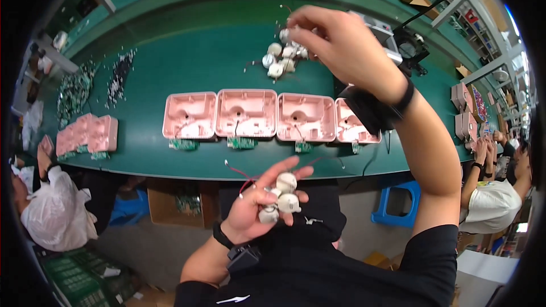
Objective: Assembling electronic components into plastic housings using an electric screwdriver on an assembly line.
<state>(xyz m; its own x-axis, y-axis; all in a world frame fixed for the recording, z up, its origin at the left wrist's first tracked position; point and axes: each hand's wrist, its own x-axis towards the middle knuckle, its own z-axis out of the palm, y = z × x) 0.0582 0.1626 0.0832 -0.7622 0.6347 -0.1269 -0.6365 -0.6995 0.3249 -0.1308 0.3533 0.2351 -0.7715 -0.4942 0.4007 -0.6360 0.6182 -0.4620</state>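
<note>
Several small white round parts with thin red wires (288, 202) rest in my left hand (250, 216), palm up with the thumb bent over them, in front of the table's near edge. Their wires and small white plugs trail past the fingers. My right hand (324, 31) reaches over a pile of the same white round parts (276, 70) at the back of the table. Its fingers are curled and close to the thumb at the pile's edge; what lies between them is hidden.
Pink plastic housings (246, 112) stand in a row on the green table (187, 62), small green circuit boards (242, 143) before them. More pink housings (103, 133) and heaped boards (74, 94) lie left. A blue stool (398, 204) is below; people sit at both sides.
</note>
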